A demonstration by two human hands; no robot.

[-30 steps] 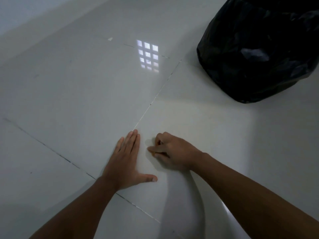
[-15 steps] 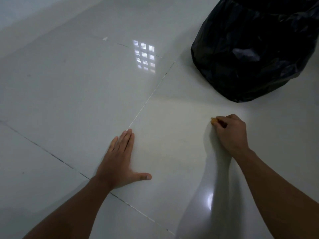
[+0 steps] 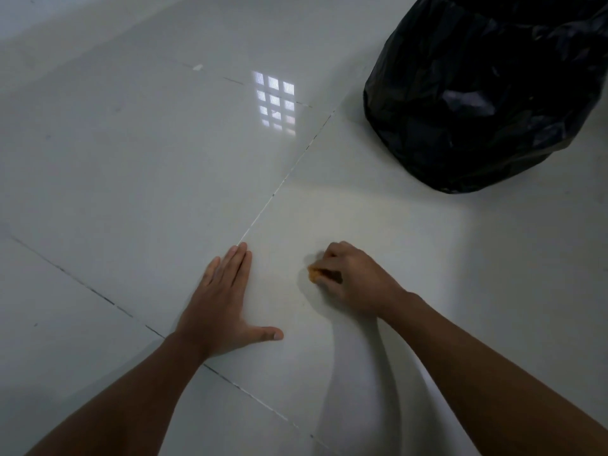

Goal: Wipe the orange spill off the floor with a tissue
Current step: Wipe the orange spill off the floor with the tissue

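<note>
My right hand (image 3: 353,278) grips a small wadded tissue (image 3: 315,273), stained orange, and presses it against the glossy white floor tile (image 3: 329,218). Only the tissue's left tip shows past my curled fingers. My left hand (image 3: 223,301) lies flat on the floor a short way to the left, fingers straight and together, thumb spread to the right. No orange liquid is plainly visible on the tile; the patch around the tissue looks faintly warm-toned.
A large black rubbish bag (image 3: 477,93) stands on the floor at the upper right, beyond my right hand. Dark grout lines (image 3: 98,292) cross the tiles. A window's reflection (image 3: 274,102) shines on the floor farther away.
My right hand swept right toward the bag with the tissue, then came back left to near my left hand. The left hand has stayed flat in place.
</note>
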